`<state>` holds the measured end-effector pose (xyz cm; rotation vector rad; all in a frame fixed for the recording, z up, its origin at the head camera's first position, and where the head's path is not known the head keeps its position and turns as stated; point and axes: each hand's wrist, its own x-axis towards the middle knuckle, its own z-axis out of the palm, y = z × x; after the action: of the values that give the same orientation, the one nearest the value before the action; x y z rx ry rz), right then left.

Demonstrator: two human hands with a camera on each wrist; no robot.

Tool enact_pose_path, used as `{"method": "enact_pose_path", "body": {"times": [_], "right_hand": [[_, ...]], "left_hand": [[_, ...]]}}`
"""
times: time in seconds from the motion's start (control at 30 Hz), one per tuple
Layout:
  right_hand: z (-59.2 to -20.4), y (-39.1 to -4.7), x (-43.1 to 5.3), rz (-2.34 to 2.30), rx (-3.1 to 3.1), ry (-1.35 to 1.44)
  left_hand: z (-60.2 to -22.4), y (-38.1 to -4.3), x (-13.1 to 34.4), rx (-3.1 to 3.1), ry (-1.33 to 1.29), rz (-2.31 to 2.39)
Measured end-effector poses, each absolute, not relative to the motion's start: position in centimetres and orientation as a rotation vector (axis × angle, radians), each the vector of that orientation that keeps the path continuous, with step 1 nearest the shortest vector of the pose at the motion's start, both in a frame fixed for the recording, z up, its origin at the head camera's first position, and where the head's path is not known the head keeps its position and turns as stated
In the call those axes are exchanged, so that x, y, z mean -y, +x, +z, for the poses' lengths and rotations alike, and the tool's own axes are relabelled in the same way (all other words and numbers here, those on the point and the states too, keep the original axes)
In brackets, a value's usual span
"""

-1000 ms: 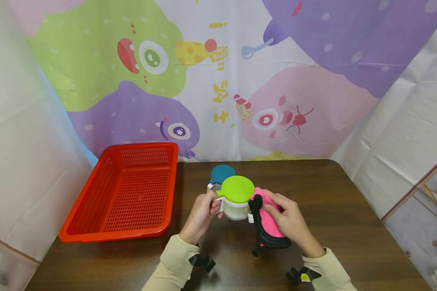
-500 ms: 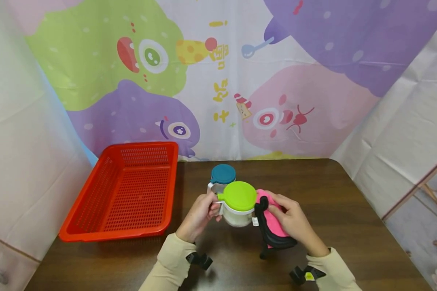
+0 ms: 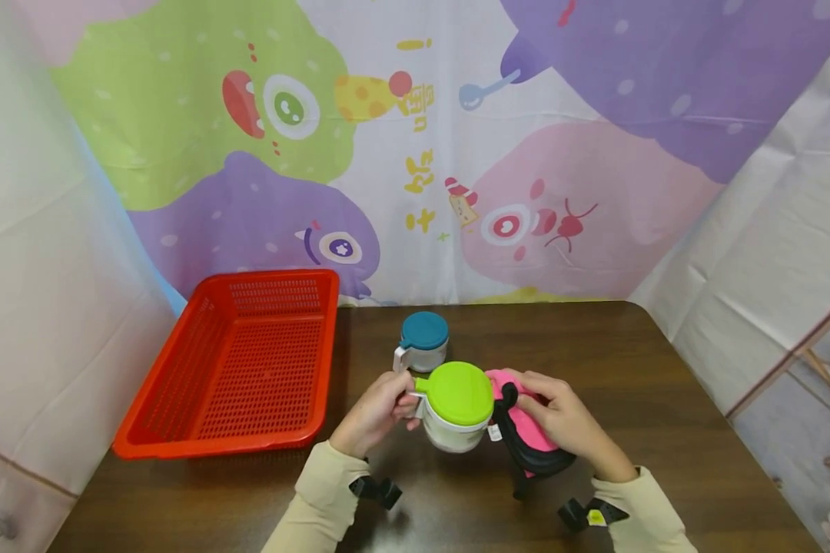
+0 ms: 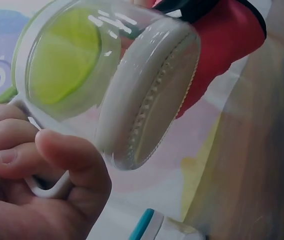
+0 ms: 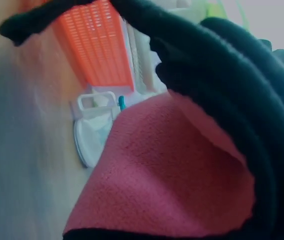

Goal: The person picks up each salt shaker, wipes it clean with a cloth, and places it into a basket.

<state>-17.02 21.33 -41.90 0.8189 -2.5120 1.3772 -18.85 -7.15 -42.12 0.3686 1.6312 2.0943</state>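
My left hand (image 3: 376, 415) grips the white handle of a clear seasoning jar (image 3: 453, 436) with a lime-green lid (image 3: 460, 393). In the left wrist view the fingers and thumb curl round that handle, and the jar (image 4: 147, 95) is tilted with its base showing. My right hand (image 3: 560, 415) pinches a folded pink cloth (image 3: 536, 432) with black edging and a small white tag, against the jar's right side. The cloth (image 5: 172, 165) fills much of the right wrist view, hiding the right fingers. Behind the green-lidded jar, a similar jar (image 3: 429, 359) with a blue lid (image 3: 425, 330) stands on the table.
A red plastic basket (image 3: 145, 448) with slotted walls sits on the left of the brown wooden table (image 3: 636, 369). Behind the table hangs a curtain (image 3: 443, 269) printed with cartoon monsters. Pale fabric walls (image 3: 747, 307) close in both sides.
Both hands have drawn the green-lidded jar and the cloth nearer to me and slightly to the right. More of the blue-lidded jar now shows behind. The basket has not moved.
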Motion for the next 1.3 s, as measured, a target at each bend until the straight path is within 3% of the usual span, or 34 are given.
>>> {"method": "enact_pose_path", "body": {"times": [0.5,1.3], "right_hand": [[-42.0,-16.6,-20.9,1.296,2.532,0.633],[-41.9,-15.5,-19.5,1.267,2.406,0.709]], "left_hand": [[-42.7,-18.9,6.3,-1.593,0.203,2.243],[-42.8,-18.8,5.6,-1.59,-0.042,2.388]]}}
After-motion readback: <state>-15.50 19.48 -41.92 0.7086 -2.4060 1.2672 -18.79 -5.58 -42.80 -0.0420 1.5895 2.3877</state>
